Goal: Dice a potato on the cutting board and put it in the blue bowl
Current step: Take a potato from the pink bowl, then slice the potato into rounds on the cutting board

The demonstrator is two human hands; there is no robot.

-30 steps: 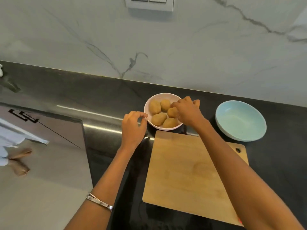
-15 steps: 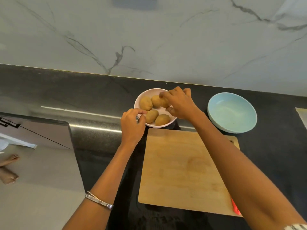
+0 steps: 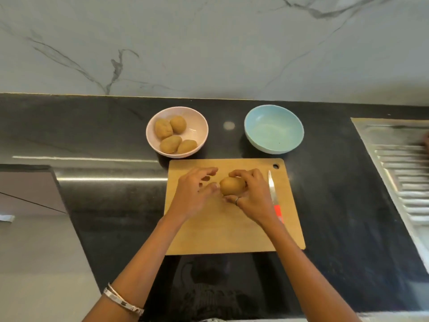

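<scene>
Potato (image 3: pixel 232 185), small, brown and oval, has left the pale pink bowl (image 3: pixel 199 123), where four remain, and now sits over the wooden cutting board (image 3: pixel 222 231); dicing can begin. The right hand (image 3: pixel 251 196) grips it; the left hand (image 3: pixel 193 194), fingers loosely spread, touches its left end.

The potato (image 3: pixel 232 185) is whole, brown and oval, lying sideways, held within the curled right fingers (image 3: pixel 241 174); the wooden cutting board (image 3: pixel 222 233) lies flat beneath the fingers; the blue bowl (image 3: pixel 274 129), round, upright and empty, sits beyond the fingers.
</scene>
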